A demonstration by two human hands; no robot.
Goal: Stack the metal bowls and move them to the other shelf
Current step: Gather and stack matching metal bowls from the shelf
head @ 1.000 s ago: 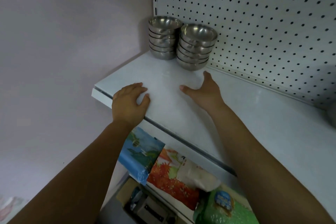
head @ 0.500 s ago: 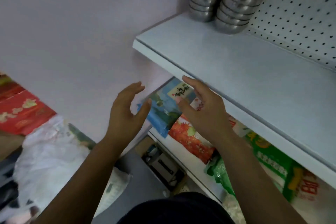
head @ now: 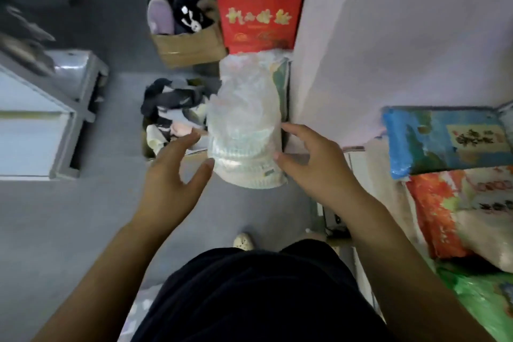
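My left hand [head: 172,175] and right hand [head: 313,164] are held out in front of me over the grey floor [head: 69,216]. Both have the fingers spread wide and loosely bent, and neither holds anything. The metal bowls are outside this downward view, so I cannot tell where they sit.

Between my two hands, as seen from above, stands a clear plastic bag [head: 244,119] against the foot of the pale wall [head: 388,36]. It is stuffed with something pale and folded that I cannot identify through the film. My fingertips line up with its sides, but I cannot tell whether they touch it.

Beyond the bag is an open cardboard box [head: 188,44] holding soft footwear: a lilac slipper [head: 159,18] and a black one with a white rabbit figure [head: 191,18]. Just beside it are red printed cartons [head: 258,19], one stacked on the other. Left of the bag is a heap of dark and pale cloth items [head: 172,108], whose container is mostly hidden.

On my right, a low shelf carries a blue sack [head: 444,139], an orange-red sack [head: 435,211] and a green bag [head: 483,300] lying side by side. A white cabinet [head: 30,130] stands to my left.
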